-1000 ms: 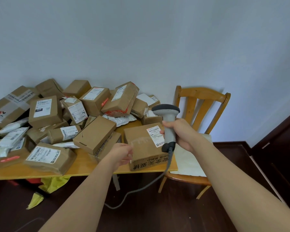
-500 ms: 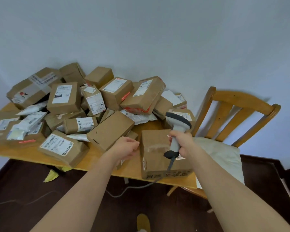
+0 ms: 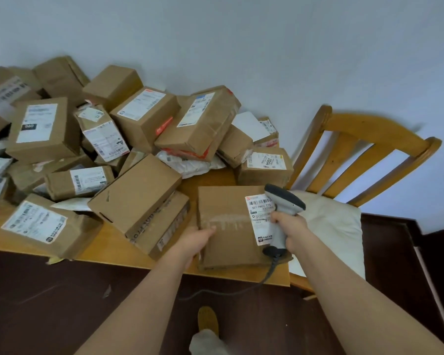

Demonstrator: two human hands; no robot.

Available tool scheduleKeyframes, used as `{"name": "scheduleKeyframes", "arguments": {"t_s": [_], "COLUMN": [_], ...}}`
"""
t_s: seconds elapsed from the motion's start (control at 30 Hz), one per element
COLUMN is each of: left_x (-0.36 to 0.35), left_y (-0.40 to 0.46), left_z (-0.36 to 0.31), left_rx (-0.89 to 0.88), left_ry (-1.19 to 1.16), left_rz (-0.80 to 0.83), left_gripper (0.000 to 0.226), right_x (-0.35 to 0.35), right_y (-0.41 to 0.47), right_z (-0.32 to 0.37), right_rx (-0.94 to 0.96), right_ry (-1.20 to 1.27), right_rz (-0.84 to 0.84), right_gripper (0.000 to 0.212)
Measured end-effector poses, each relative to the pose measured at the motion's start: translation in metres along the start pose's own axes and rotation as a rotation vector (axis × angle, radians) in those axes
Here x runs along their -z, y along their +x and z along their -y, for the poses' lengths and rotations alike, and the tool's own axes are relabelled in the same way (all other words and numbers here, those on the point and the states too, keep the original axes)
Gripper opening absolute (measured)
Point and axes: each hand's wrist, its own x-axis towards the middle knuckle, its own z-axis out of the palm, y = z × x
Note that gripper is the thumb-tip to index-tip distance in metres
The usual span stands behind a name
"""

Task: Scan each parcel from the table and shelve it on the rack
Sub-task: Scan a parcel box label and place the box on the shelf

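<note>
A flat brown cardboard parcel [image 3: 228, 226] with a white barcode label [image 3: 260, 216] lies at the table's near right corner. My left hand [image 3: 195, 242] grips its left edge, thumb on top. My right hand [image 3: 290, 226] grips the handle of a grey corded barcode scanner [image 3: 282, 201], whose head hangs just over the label's upper right. A heap of several more brown parcels [image 3: 139, 193] and white mailers covers the wooden table [image 3: 108, 252] to the left and behind. No rack is in view.
A wooden chair [image 3: 364, 155] with a cream cushion [image 3: 333, 226] stands just right of the table. The scanner's cable [image 3: 256, 283] hangs off the table front to the dark floor. My slippered foot [image 3: 208, 321] shows below. A pale wall rises behind.
I have stepped closer and the view has tilted down. My left hand has reached the parcel's left edge and taken hold. The scanner head has lowered toward the label.
</note>
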Motion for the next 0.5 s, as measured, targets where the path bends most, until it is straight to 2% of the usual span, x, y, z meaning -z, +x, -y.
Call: {"name": "scheduleKeyframes", "arguments": {"t_s": [0.1, 0.23, 0.33, 0.4, 0.5], "left_x": [0.006, 0.023, 0.042, 0.061, 0.102], "left_y": [-0.018, -0.055, -0.091, -0.121, -0.173], "left_z": [0.001, 0.021, 0.054, 0.08, 0.12], "left_rx": [-0.08, -0.266, -0.415, -0.501, -0.642], "left_ry": [-0.008, -0.002, -0.073, -0.175, -0.312], "left_rz": [-0.016, -0.003, -0.028, -0.069, -0.209], "left_gripper": [0.056, 0.061, 0.07, 0.067, 0.071], "right_x": [0.007, 0.018, 0.014, 0.002, -0.028], "right_y": [-0.017, -0.06, -0.108, -0.143, -0.199], "right_z": [-0.003, -0.013, -0.025, -0.032, -0.043], "right_rx": [0.005, 0.065, 0.166, 0.236, 0.289], "right_ry": [0.03, 0.133, 0.223, 0.242, 0.209], "right_rz": [-0.04, -0.016, 0.042, 0.098, 0.239], "right_gripper": [0.022, 0.029, 0.025, 0.025, 0.031]}}
